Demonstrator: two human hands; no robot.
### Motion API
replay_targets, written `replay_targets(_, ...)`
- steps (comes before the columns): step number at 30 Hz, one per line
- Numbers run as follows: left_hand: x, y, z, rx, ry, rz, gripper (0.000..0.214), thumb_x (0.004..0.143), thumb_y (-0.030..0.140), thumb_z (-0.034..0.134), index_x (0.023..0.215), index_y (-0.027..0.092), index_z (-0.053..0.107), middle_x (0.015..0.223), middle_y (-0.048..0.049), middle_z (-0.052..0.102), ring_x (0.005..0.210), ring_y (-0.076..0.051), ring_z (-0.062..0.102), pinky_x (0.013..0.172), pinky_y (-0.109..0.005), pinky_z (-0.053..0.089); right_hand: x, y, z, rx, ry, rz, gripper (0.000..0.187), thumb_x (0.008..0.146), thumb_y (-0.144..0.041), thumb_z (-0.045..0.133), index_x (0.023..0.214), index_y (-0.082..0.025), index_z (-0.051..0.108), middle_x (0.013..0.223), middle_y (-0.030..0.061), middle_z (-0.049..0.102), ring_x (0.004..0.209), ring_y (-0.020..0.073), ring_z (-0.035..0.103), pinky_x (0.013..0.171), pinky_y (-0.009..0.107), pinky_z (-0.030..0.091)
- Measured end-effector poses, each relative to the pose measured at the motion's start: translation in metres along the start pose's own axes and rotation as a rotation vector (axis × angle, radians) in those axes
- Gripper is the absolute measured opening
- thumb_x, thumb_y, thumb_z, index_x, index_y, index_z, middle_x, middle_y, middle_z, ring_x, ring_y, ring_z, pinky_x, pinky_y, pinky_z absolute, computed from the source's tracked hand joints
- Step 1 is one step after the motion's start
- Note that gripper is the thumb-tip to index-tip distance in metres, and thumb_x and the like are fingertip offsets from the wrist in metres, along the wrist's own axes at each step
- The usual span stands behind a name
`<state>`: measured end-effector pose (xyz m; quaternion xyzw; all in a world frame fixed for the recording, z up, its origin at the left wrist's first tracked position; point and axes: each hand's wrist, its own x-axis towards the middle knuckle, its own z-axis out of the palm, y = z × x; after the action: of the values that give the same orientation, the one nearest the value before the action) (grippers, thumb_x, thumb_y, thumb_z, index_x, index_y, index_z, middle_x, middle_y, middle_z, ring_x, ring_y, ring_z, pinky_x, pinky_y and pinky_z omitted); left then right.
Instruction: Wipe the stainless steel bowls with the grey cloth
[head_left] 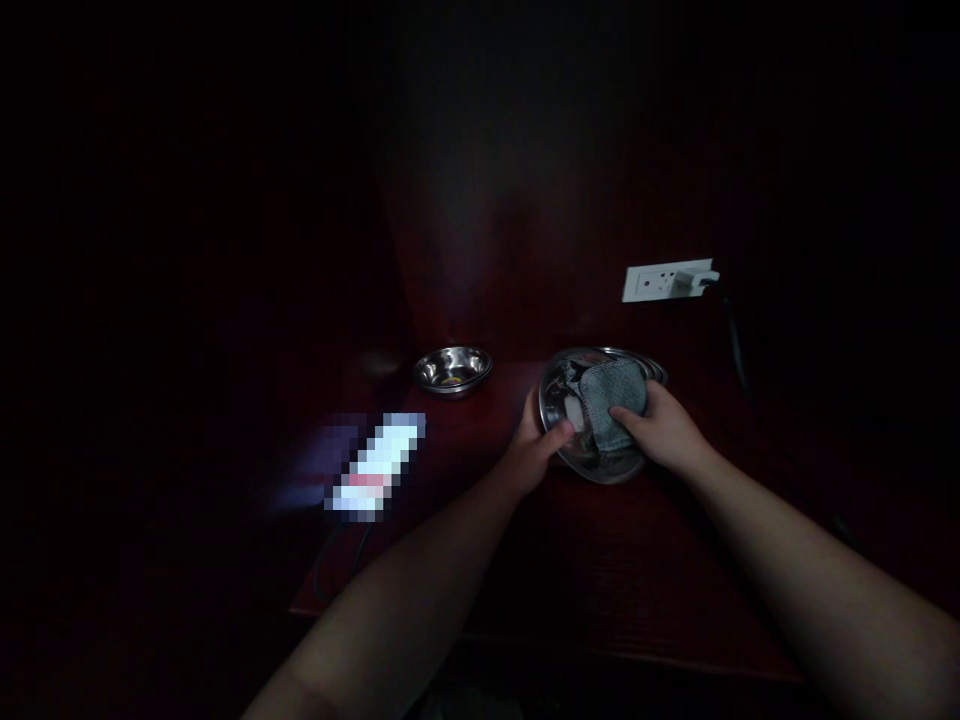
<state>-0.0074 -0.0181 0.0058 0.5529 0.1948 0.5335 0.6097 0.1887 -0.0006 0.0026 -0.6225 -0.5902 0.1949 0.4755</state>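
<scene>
A shiny steel bowl (pixel 600 467) is held up above the dark red table, tilted so that its inside faces me. My left hand (pixel 534 445) grips its left rim, the thumb lying over the inner side. In my right hand (pixel 667 425) is a folded grey-green cloth (pixel 611 400), pressed against the inside of the bowl with the thumb on top. The fingers of that hand are mostly hidden behind the cloth and bowl. Behind the held bowl, the rim of more steel dishware (pixel 637 356) shows in part.
Stacked small steel bowls (pixel 454 372) stand on the table (pixel 480 560) to the left. A bright pixelated screen (pixel 379 468) lies nearer, a cable (pixel 322 570) below it. On the back wall is a white socket panel (pixel 666 280) with a plug; a dark cord hangs beside it. The surroundings are very dark.
</scene>
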Motion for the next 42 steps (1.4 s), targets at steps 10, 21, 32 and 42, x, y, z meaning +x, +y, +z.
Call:
replay_targets(10,0.000,-0.001,0.005,0.024,-0.048,0.126,0.092,0.067,0.029,0.073,0.141,0.024,0.018,0.138,-0.0121,0.042,0.128,-0.027,0.039,0.106,-0.043,0.029,-0.002,0.004,0.006,0.070,-0.064,-0.028,0.053,0.067,-0.030,0.069,0.115,-0.018,0.053,0.111,0.0124,0.063,0.104,0.0295,0.059,0.091,0.047,0.046)
replay_targets(21,0.002,-0.005,-0.001,-0.003,-0.003,-0.018,0.072,0.071,0.036,0.068,0.134,0.023,0.035,0.127,-0.0102,0.052,0.118,-0.030,0.047,0.098,-0.045,0.037,-0.005,-0.005,0.000,-0.018,-0.059,0.025,0.028,0.076,-0.031,0.059,0.100,-0.018,0.056,0.099,0.0117,0.066,0.089,0.0254,0.064,0.082,0.040,0.051)
replay_targets(32,0.003,-0.009,-0.002,0.024,-0.069,0.141,0.085,0.066,0.034,0.073,0.137,0.023,0.027,0.136,-0.0130,0.044,0.123,-0.029,0.044,0.102,-0.044,0.032,0.001,0.007,0.005,0.065,0.052,-0.006,0.028,0.073,-0.031,0.061,0.098,-0.019,0.057,0.094,0.0096,0.067,0.087,0.0254,0.065,0.081,0.042,0.052)
replay_targets(42,0.003,-0.006,-0.003,-0.018,0.101,-0.043,0.075,0.068,0.040,0.070,0.133,0.024,0.037,0.128,-0.0106,0.052,0.118,-0.030,0.048,0.099,-0.046,0.037,-0.006,-0.001,0.006,0.108,-0.091,-0.006,0.041,0.070,-0.033,0.067,0.106,-0.016,0.056,0.104,0.0117,0.066,0.095,0.0260,0.064,0.087,0.043,0.050)
